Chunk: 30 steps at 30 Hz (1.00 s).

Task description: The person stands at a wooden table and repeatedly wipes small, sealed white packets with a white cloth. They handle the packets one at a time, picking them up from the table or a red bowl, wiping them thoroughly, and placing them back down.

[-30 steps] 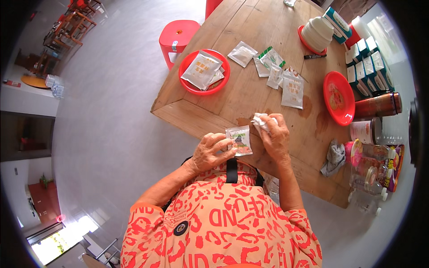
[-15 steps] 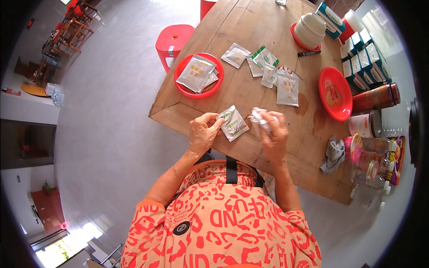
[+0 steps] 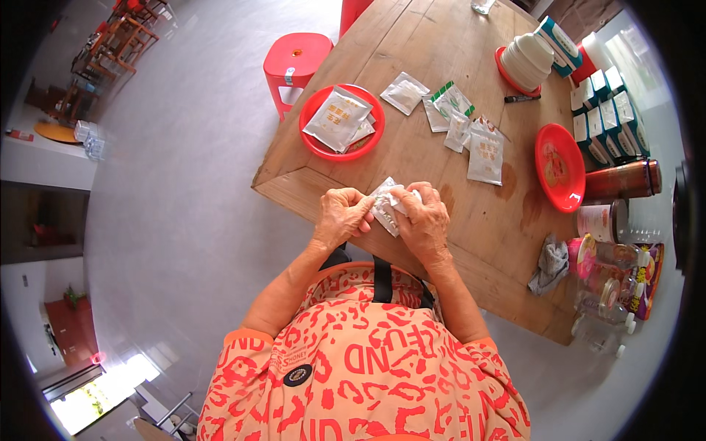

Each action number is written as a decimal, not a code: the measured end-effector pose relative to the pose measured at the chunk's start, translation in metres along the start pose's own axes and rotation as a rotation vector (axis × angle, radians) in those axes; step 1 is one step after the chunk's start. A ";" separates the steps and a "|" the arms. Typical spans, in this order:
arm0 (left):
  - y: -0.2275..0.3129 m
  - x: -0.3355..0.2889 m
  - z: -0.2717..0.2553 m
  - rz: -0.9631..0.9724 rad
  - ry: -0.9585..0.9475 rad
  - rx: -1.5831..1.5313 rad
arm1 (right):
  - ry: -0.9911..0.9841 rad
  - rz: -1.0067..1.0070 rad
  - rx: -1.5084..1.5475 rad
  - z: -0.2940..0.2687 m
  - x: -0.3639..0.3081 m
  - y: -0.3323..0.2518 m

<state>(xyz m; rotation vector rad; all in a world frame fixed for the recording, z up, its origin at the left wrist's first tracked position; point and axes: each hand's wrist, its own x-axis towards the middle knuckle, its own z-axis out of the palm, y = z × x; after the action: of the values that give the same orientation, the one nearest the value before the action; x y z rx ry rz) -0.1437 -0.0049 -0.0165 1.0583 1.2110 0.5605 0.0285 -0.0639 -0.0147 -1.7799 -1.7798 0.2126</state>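
Observation:
At the near edge of the wooden table (image 3: 323,184), my left hand (image 3: 343,216) pinches the left side of a small whitish sachet (image 3: 383,214) with printing on it. Bunched in the fingers of my right hand (image 3: 426,226) is a crumpled white tissue (image 3: 417,195), which is pressed down over the sachet's upper right part. My right fingers hide much of the tissue and some of the sachet. Just beyond my left hand stands a red plastic bowl (image 3: 340,156) with several silvery sachets (image 3: 338,117) in it.
Further in lie loose sachets (image 3: 485,156), a marker pen (image 3: 522,98) and stacked white bowls (image 3: 528,62). To the right are a red oval dish (image 3: 560,167), a grey cloth (image 3: 550,266), tissue packs (image 3: 614,125), a copper-coloured flask (image 3: 625,178) and bottles. A red stool (image 3: 298,53) stands beyond the table.
My right hand has come left and down with the tissue, from beside the sachet onto it. My left hand keeps its pinch on the sachet. The view has shifted slightly.

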 end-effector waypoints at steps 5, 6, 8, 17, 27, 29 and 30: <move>0.002 0.000 0.003 -0.016 0.006 0.001 | 0.063 0.119 -0.038 -0.010 0.010 0.007; 0.003 0.000 0.003 -0.013 0.011 0.005 | 0.075 0.069 -0.038 -0.011 0.013 0.005; 0.003 0.000 0.003 -0.009 0.019 0.015 | 0.098 -0.028 -0.039 -0.009 0.019 -0.006; 0.004 -0.003 0.006 -0.010 0.069 0.005 | -0.045 -0.056 -0.151 -0.006 0.006 -0.001; 0.000 -0.001 0.006 0.029 0.063 0.013 | 0.045 -0.097 -0.079 -0.016 0.011 -0.003; -0.005 0.000 0.004 0.039 0.062 -0.010 | -0.046 -0.164 -0.099 -0.005 0.012 -0.015; -0.006 0.001 0.004 0.046 0.074 -0.022 | -0.080 -0.211 -0.101 -0.002 0.011 -0.017</move>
<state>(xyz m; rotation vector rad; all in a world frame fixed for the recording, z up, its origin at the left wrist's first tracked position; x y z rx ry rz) -0.1407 -0.0082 -0.0218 1.0570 1.2448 0.6519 0.0161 -0.0554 -0.0006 -1.6561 -2.0525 0.1114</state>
